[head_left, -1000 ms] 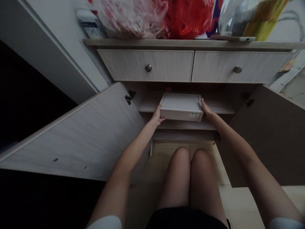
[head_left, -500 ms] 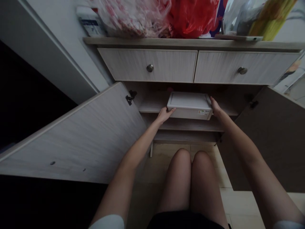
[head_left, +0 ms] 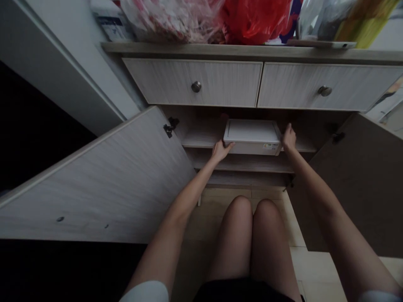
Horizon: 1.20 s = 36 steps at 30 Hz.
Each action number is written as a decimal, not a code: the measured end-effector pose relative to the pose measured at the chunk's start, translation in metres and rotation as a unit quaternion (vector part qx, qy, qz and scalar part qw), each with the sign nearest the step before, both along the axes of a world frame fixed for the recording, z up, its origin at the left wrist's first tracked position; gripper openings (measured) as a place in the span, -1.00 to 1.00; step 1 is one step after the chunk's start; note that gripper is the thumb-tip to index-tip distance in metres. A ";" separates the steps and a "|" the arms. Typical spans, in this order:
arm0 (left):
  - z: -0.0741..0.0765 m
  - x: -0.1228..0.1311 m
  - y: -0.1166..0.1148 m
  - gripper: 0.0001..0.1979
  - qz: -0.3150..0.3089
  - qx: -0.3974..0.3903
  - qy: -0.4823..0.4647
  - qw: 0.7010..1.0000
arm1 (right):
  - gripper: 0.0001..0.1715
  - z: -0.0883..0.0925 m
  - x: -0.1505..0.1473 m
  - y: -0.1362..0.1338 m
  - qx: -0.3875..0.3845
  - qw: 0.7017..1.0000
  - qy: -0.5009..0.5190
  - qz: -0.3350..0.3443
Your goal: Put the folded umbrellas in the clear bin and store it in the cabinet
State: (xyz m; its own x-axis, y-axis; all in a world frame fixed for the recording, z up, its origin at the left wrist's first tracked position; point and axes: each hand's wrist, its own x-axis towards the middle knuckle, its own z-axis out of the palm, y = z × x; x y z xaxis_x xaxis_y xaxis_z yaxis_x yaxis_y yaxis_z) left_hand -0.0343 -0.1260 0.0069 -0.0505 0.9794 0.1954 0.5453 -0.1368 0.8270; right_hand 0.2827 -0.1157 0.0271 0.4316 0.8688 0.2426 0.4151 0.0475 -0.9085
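Observation:
A white rectangular box (head_left: 252, 136) with a small printed label on its front sits on a wooden cabinet shelf (head_left: 201, 139). My left hand (head_left: 221, 151) is at the box's front left corner, its fingertips touching it without wrapping around it. My right hand (head_left: 289, 137) is just beyond the box's right end, upright, with a small gap between them. Neither hand holds anything. The back of the shelf lies in shadow.
Two cabinet doors stand open, the left door (head_left: 94, 180) and the right door (head_left: 355, 188). Above the opening are two knobbed drawers (head_left: 195, 82). Plastic bags (head_left: 255, 21) crowd the cabinet top. My knees (head_left: 242, 222) lie below, over a tiled floor (head_left: 208, 214).
The white box has slid right and deeper onto the shelf. My right hand has come away from its right end, and my left hand has moved with the box toward the cabinet.

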 end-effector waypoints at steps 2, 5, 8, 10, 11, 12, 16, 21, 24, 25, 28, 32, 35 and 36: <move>-0.003 -0.001 -0.009 -0.33 -0.002 0.093 0.060 0.994 | -0.28 -0.008 -0.009 -0.024 0.072 0.990 -0.119 -0.032; -0.012 0.004 -0.026 -0.35 -0.097 0.200 0.196 0.955 | -0.32 -0.033 -0.033 -0.063 0.117 0.932 -0.341 0.035; -0.024 0.014 -0.035 -0.33 -0.150 0.214 0.318 0.911 | -0.26 -0.062 -0.055 -0.086 0.089 0.877 -0.466 0.082; -0.029 0.021 -0.035 -0.26 -0.132 0.211 0.357 0.900 | -0.23 -0.076 -0.062 -0.087 0.077 0.864 -0.492 0.075; -0.031 0.024 -0.034 -0.23 -0.122 0.209 0.365 0.899 | -0.22 -0.080 -0.063 -0.085 0.074 0.862 -0.497 0.070; -0.032 0.026 -0.032 -0.21 -0.116 0.208 0.369 0.899 | -0.22 -0.083 -0.063 -0.081 0.074 0.861 -0.498 0.067; -0.033 0.029 -0.022 -0.15 -0.113 0.207 0.367 0.900 | -0.21 -0.082 -0.059 -0.067 0.078 0.860 -0.499 0.066; -0.032 0.031 -0.002 -0.13 -0.108 0.211 0.368 0.899 | -0.21 -0.075 -0.061 -0.052 0.073 0.857 -0.507 0.063; -0.030 0.034 0.009 -0.14 -0.110 0.208 0.376 0.896 | -0.21 -0.075 -0.062 -0.041 0.067 0.858 -0.506 0.060; -0.029 0.034 0.012 -0.14 -0.112 0.206 0.375 0.897 | -0.21 -0.075 -0.062 -0.037 0.066 0.859 -0.504 0.061; -0.025 0.036 0.024 -0.16 -0.119 0.202 0.362 0.902 | -0.21 -0.074 -0.062 -0.023 0.062 0.863 -0.497 0.061; -0.021 0.038 0.042 -0.16 -0.128 0.206 0.339 0.909 | -0.20 -0.071 -0.061 -0.004 0.050 0.868 -0.490 0.061; -0.018 0.039 0.056 -0.15 -0.131 0.206 0.337 0.909 | -0.21 -0.068 -0.061 0.009 0.046 0.871 -0.486 0.059; -0.017 0.039 0.060 -0.16 -0.130 0.205 0.341 0.908 | -0.21 -0.066 -0.062 0.014 0.046 0.872 -0.484 0.057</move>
